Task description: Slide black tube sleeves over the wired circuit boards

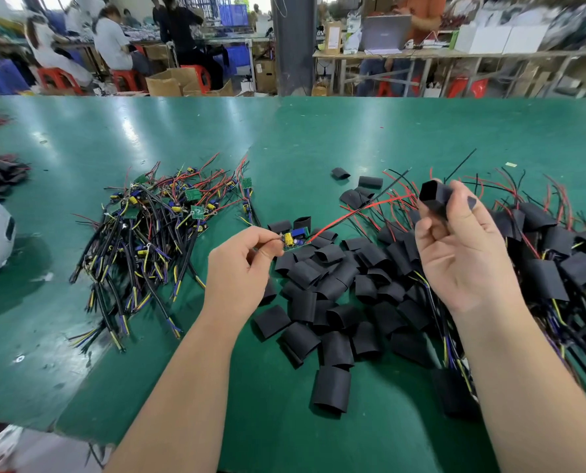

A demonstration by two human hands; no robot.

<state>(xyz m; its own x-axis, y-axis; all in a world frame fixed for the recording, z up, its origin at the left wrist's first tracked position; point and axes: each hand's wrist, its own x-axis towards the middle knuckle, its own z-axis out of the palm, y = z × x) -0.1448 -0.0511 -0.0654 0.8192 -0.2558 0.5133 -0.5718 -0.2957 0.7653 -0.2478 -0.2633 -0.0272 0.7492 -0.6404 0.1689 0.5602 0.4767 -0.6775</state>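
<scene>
Over the sleeve pile | left hand (247, 264) pinches circuit board (294, 238); right hand (462, 247) fingertips grip black sleeve (433, 196)

We see black tube sleeves (332, 295), a green table (319, 131), and green circuit boards (192, 194) with red, black, yellow and blue wires (141, 254).

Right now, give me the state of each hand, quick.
Left hand: pinching a wired circuit board by its end.
Right hand: holding a black tube sleeve.
</scene>
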